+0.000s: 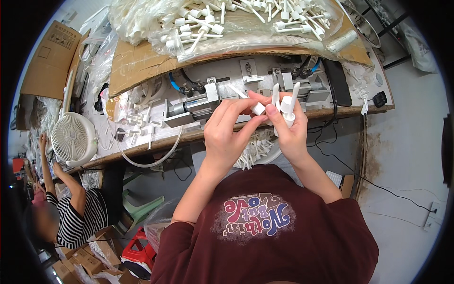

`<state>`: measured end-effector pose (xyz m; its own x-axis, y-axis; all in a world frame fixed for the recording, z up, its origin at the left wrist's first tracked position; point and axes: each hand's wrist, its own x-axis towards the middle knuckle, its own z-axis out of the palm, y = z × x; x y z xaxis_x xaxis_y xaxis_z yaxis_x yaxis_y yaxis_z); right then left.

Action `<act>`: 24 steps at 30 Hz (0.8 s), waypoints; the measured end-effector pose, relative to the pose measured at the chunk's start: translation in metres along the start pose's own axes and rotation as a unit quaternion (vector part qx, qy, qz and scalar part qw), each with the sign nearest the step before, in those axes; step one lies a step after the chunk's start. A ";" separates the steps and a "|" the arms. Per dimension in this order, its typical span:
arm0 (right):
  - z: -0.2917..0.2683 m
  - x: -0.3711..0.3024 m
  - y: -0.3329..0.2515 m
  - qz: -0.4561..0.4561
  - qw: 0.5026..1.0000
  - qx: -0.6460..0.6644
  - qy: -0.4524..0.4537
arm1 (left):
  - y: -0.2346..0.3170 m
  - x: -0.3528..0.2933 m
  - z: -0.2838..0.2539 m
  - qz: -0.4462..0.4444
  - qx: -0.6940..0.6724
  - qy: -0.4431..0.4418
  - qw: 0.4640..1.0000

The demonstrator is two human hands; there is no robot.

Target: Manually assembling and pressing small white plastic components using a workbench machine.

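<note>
Nearby, left hand (227, 128) pinching small white cap (258, 109) in fingertips; right hand (288, 130) gripping white nozzles (288, 102), long axes upright, tips pointing away. Beyond, metal press (208, 102) sitting on bench (142, 146). Farther, clear bag (227, 23) of white nozzles lying on cardboard (142, 61); brown box (47, 59) standing far left.

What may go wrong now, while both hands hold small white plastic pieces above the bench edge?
1. The left hand pinches a small white plastic cap only by its fingertips; it might slip and fall.
2. The right hand holds several white plastic nozzle pieces together; one may slide out during fitting.
</note>
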<state>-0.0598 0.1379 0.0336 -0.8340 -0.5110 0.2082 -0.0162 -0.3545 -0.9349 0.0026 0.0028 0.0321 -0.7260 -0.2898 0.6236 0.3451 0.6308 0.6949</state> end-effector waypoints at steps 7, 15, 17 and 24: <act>-0.020 0.003 0.006 0.042 0.995 -0.019 0.087 | -0.005 -0.019 -0.004 -0.012 0.065 -0.060 0.996; -0.031 -0.005 0.015 0.038 0.987 -0.077 0.138 | -0.027 -0.032 0.016 0.055 0.255 -0.136 0.956; -0.036 -0.009 0.011 0.081 0.985 -0.066 0.140 | -0.028 -0.027 0.018 0.051 0.262 -0.146 0.953; -0.021 -0.005 0.004 0.129 0.980 -0.015 0.153 | -0.023 -0.017 0.019 0.049 0.258 -0.155 0.952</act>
<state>-0.0673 0.1555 0.0229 -0.9388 -0.3199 -0.1279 0.2048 -0.2197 -0.9538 -0.0046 0.0072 -0.0014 -0.8730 -0.0352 0.4864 0.1404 0.9371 0.3197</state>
